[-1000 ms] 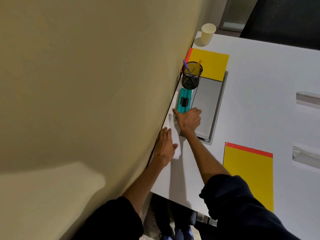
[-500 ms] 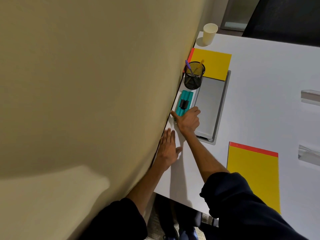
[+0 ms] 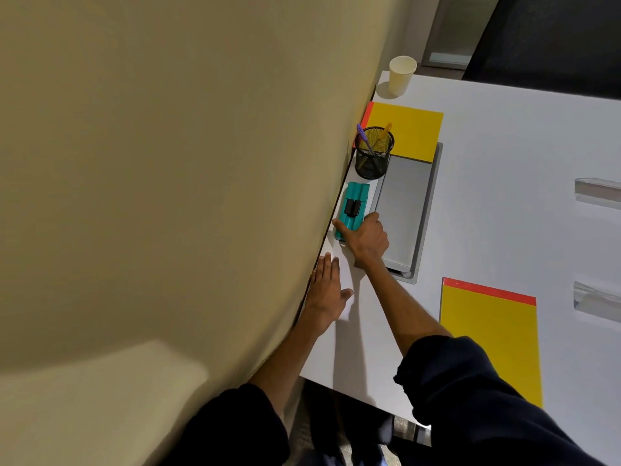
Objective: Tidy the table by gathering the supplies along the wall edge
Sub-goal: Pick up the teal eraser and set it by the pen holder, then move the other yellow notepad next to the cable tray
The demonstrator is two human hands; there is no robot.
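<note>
Nearest, out to the right of the dark-sleeved right forearm, a yellow notepad [image 3: 490, 344] with a red binding strip lies flat on the white desk [image 3: 510, 203], well apart from the wall [image 3: 168, 163] and not yet gathered. Further in, the left hand [image 3: 327, 290] rests palm down on the desk just beside the wall, fingers straight and pointing away, holding nothing. Just beyond it the right hand [image 3: 368, 238] has its fingers curled. Its thumb is on the wall side and its index finger on the other, and it pinches the near end of the teal eraser [image 3: 353, 205]. This looks like a whiteboard eraser with a black clip sitting on its back, though the view is too small to be sure. The eraser lies straight ahead of the right hand, its long axis running along the wall and away from the person. That makes the right hand the nearer one and the one placed to steer it. The eraser sits close to the wall edge, between the wall and a grey panel [image 3: 403, 210] set into the desk, so any coming move is probably a short nudge to square it up. Just past its far end stands a black mesh pen cup [image 3: 371, 159] holding a purple and a yellow pen. A second yellow notepad [image 3: 416, 132] lies behind the pen cup against the wall. At the far corner of the desk stands a paper cup [image 3: 401, 75].
</note>
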